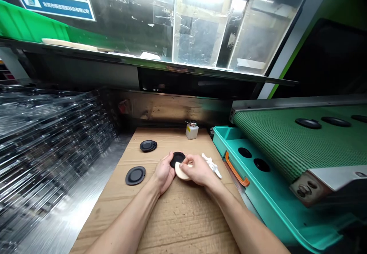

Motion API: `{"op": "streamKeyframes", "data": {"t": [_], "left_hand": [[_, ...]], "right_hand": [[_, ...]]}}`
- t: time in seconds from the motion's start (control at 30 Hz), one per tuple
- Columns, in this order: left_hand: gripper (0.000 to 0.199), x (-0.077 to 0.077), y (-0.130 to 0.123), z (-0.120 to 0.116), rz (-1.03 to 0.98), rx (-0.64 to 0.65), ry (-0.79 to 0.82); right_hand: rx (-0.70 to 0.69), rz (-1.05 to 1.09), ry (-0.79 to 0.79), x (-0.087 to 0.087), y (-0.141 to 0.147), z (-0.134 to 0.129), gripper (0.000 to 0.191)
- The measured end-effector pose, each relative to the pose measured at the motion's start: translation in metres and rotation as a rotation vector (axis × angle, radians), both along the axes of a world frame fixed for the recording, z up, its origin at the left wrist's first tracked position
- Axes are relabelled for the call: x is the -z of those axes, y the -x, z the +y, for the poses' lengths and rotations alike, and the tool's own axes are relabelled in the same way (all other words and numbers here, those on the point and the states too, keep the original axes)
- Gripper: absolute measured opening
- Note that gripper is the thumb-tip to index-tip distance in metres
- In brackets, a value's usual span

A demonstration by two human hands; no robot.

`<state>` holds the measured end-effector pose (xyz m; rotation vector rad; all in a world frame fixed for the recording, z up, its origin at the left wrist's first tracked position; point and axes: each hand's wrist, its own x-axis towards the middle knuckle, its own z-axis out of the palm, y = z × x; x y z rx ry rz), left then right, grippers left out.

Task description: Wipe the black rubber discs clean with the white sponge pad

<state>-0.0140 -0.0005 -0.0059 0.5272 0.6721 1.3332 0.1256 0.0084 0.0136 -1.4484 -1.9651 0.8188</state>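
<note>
My left hand (164,172) grips a black round rubber disc (177,159) at its edge, in the middle of a sheet of brown cardboard (177,223). My right hand (197,170) holds a round cream sponge pad (181,171) against the disc's underside, and the pad hides part of it. Two similar black discs lie on the cardboard to the left: one (135,175) flat and alone, the other a small stack (148,145) farther back. A crumpled white cloth (210,165) lies just beyond my right hand.
A small white bottle with a metal pump top (192,130) stands at the cardboard's far edge. To the right are a teal tray (243,170) with an orange handle and black discs, and a green mesh conveyor belt (286,143) carrying more discs. Stacked clear plastic sheets (48,139) lie at left.
</note>
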Motion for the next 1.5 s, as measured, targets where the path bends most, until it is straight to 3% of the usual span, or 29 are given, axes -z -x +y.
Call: {"op": "streamKeyframes", "data": {"t": [0.07,0.13,0.23,0.37,0.47,0.57,0.7,0.97,1.1,1.27,1.4,1.5], "left_hand": [[0.025,-0.001,0.000,0.000,0.035,-0.003,0.009],[0.023,-0.001,-0.001,0.000,0.056,-0.013,0.010],[0.024,-0.001,-0.001,-0.001,0.038,-0.010,0.018],[0.021,0.000,-0.002,-0.001,0.068,-0.030,0.019],[0.019,0.000,-0.004,-0.001,0.081,-0.031,-0.005],[0.022,0.001,-0.004,-0.001,0.096,-0.039,-0.008],[0.021,0.002,-0.004,-0.001,0.078,-0.032,0.005],[0.026,0.003,-0.002,0.001,0.044,-0.044,0.014],[0.026,0.002,-0.003,-0.001,0.060,-0.040,0.001],[0.023,0.002,-0.003,0.001,0.012,-0.063,0.019],[0.028,0.004,0.001,0.002,-0.020,-0.048,0.022],[0.033,0.003,0.003,0.002,-0.063,-0.032,0.056]], "right_hand": [[0.111,-0.082,-0.113,-0.003,-0.003,0.000,0.020],[0.113,-0.106,-0.201,-0.005,-0.002,0.000,0.020],[0.017,-0.149,-0.193,-0.007,0.001,0.000,0.019],[0.128,-0.266,-0.169,-0.011,-0.001,-0.002,0.021],[0.104,-0.273,-0.151,-0.013,0.000,-0.003,0.021],[0.174,-0.275,-0.171,-0.014,0.001,-0.002,0.022],[0.106,-0.261,-0.158,-0.011,-0.002,0.000,0.019],[0.146,-0.424,-0.400,-0.009,0.030,-0.006,0.023],[0.289,-0.551,-0.375,-0.009,0.024,-0.003,0.026],[0.184,-0.568,-0.398,-0.002,0.018,-0.011,0.033],[0.271,-0.581,-0.330,-0.003,0.030,-0.009,0.039],[0.220,-0.585,-0.331,-0.002,0.035,-0.009,0.044]]}}
